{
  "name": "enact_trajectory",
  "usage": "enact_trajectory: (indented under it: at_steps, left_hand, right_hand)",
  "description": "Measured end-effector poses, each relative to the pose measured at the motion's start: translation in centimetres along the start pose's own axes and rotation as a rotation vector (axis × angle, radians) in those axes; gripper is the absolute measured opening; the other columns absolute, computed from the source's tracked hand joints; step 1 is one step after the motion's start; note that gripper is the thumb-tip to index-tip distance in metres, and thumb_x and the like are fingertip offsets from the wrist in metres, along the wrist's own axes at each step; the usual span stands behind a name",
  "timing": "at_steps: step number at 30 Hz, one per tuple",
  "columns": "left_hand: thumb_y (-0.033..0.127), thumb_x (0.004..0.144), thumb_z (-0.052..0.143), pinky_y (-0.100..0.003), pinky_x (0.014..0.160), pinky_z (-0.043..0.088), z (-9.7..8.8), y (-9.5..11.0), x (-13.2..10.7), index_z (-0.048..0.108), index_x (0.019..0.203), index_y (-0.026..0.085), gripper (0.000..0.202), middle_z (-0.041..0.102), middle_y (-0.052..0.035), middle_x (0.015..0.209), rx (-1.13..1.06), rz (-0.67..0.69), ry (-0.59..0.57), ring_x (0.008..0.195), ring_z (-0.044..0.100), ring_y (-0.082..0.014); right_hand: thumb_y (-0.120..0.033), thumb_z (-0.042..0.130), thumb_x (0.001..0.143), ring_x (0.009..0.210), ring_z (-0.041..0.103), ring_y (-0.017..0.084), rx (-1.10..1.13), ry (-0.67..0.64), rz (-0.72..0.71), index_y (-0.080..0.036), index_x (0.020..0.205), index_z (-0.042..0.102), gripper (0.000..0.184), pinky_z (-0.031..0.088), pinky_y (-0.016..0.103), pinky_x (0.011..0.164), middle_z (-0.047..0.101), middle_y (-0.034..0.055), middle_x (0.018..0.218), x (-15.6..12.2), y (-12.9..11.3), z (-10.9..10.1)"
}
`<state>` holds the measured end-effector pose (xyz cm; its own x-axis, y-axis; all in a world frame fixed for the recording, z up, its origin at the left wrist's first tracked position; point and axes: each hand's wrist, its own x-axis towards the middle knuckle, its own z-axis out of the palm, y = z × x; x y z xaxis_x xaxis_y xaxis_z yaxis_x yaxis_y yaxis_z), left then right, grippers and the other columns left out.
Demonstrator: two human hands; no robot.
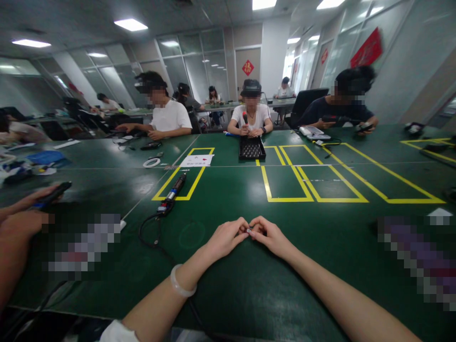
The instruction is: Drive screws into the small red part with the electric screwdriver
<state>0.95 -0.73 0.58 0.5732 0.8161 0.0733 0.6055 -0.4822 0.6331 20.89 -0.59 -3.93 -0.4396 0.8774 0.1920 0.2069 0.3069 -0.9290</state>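
My left hand (228,236) and my right hand (273,238) meet above the green table, both closed in a pinch. Between their fingertips is a small silvery piece (249,231), too small to name. A white bangle (182,281) circles my left wrist. Farther off to the left lies a slim dark corded tool (173,195), apart from my hands. Its cable loops back towards me and passes under my left forearm.
Yellow tape outlines (289,200) mark the green table (228,190). A black tray (252,149) of small parts stands opposite, before a seated person. White paper (197,160) lies left of it. At far left, a co-worker's hands hold a black-and-blue device (53,195). Blurred items flank me.
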Motion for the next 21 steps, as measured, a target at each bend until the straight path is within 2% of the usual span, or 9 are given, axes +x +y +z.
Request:
enact_trajectory:
  at_steps: [4, 6, 7, 10, 12, 14, 15, 17, 21]
  left_hand:
    - [0.034, 0.089, 0.051, -0.026, 0.076, 0.046, -0.8, 0.0, 0.2, 0.057, 0.099, 0.021, 0.017, 0.066, -0.0018, 0.092, -0.059, 0.019, -0.057, 0.084, 0.062, -0.0146]
    - [0.037, 0.087, 0.054, -0.026, 0.079, 0.047, -2.2, -0.8, 0.3, 0.057, 0.101, 0.021, 0.022, 0.066, -0.0028, 0.095, -0.062, 0.044, -0.066, 0.087, 0.062, -0.0154]
    - [0.039, 0.085, 0.056, -0.028, 0.082, 0.047, -3.2, -1.6, 0.3, 0.057, 0.104, 0.021, 0.026, 0.066, -0.0037, 0.099, -0.029, 0.040, -0.029, 0.091, 0.062, -0.0165]
    - [0.043, 0.084, 0.057, -0.035, 0.097, 0.042, -7.1, -5.9, -0.5, 0.054, 0.116, 0.021, 0.039, 0.060, -0.0083, 0.119, 0.241, -0.105, 0.227, 0.112, 0.055, -0.0222]
    - [0.042, 0.081, 0.060, -0.042, 0.105, 0.035, -9.8, -9.8, -1.9, 0.051, 0.125, 0.019, 0.051, 0.051, -0.0126, 0.132, 0.477, -0.318, 0.395, 0.125, 0.045, -0.0283]
    - [0.045, 0.076, 0.063, -0.046, 0.104, 0.036, -12.1, -13.7, -3.6, 0.044, 0.134, 0.015, 0.068, 0.039, -0.0169, 0.143, 0.629, -0.586, 0.471, 0.129, 0.040, -0.0346]
    - [0.047, 0.076, 0.063, -0.046, 0.101, 0.038, -13.0, -15.4, -4.4, 0.041, 0.137, 0.015, 0.072, 0.037, -0.0180, 0.145, 0.652, -0.695, 0.461, 0.129, 0.040, -0.0360]
    - [0.047, 0.078, 0.060, -0.043, 0.097, 0.042, -14.3, -18.0, -5.8, 0.042, 0.137, 0.016, 0.069, 0.041, -0.0170, 0.143, 0.617, -0.813, 0.389, 0.124, 0.046, -0.0344]
    - [0.048, 0.080, 0.056, -0.035, 0.088, 0.047, -15.3, -20.4, -6.9, 0.048, 0.133, 0.022, 0.060, 0.053, -0.0122, 0.134, 0.549, -0.827, 0.331, 0.115, 0.056, -0.0285]
  right_hand:
    - [-0.039, 0.060, 0.087, 0.069, 0.056, 0.013, 0.005, -0.014, -0.008, -0.017, 0.094, 0.056, 0.023, 0.042, 0.023, 0.062, 0.063, 0.0002, 0.079, 0.0, -0.4, 0.1]
    - [-0.039, 0.058, 0.089, 0.068, 0.056, 0.013, -0.019, -0.013, 0.009, -0.017, 0.094, 0.057, 0.022, 0.042, 0.023, 0.061, 0.063, 0.0005, 0.078, 0.0, -0.5, 0.0]
    - [-0.039, 0.057, 0.089, 0.068, 0.055, 0.013, -0.033, -0.012, 0.022, -0.017, 0.095, 0.058, 0.022, 0.042, 0.022, 0.061, 0.062, 0.0005, 0.078, 0.0, -0.5, -0.1]
    - [-0.038, 0.057, 0.089, 0.067, 0.054, 0.012, -0.055, -0.006, 0.045, -0.017, 0.096, 0.058, 0.022, 0.041, 0.022, 0.060, 0.062, 0.0005, 0.079, 0.0, -0.5, -0.3]
    - [-0.037, 0.057, 0.089, 0.068, 0.054, 0.012, -0.057, -0.008, 0.046, -0.017, 0.095, 0.058, 0.021, 0.041, 0.022, 0.060, 0.062, 0.0007, 0.079, 0.0, -0.4, -0.3]
    - [-0.036, 0.058, 0.089, 0.069, 0.054, 0.012, -0.055, -0.015, 0.039, -0.017, 0.095, 0.058, 0.020, 0.041, 0.022, 0.061, 0.062, 0.0008, 0.080, 0.0, -0.4, -0.3]
    - [-0.035, 0.058, 0.089, 0.069, 0.054, 0.012, -0.053, -0.018, 0.035, -0.017, 0.095, 0.058, 0.019, 0.041, 0.022, 0.061, 0.062, 0.0008, 0.080, 0.0, -0.4, -0.3]
    - [-0.036, 0.057, 0.089, 0.069, 0.054, 0.012, -0.050, -0.024, 0.031, -0.017, 0.095, 0.058, 0.020, 0.041, 0.022, 0.061, 0.062, 0.0008, 0.080, -0.1, -0.3, -0.2]
    - [-0.038, 0.057, 0.090, 0.069, 0.054, 0.012, -0.053, -0.024, 0.028, -0.017, 0.095, 0.058, 0.021, 0.041, 0.022, 0.060, 0.062, 0.0008, 0.080, -0.1, -0.2, -0.2]
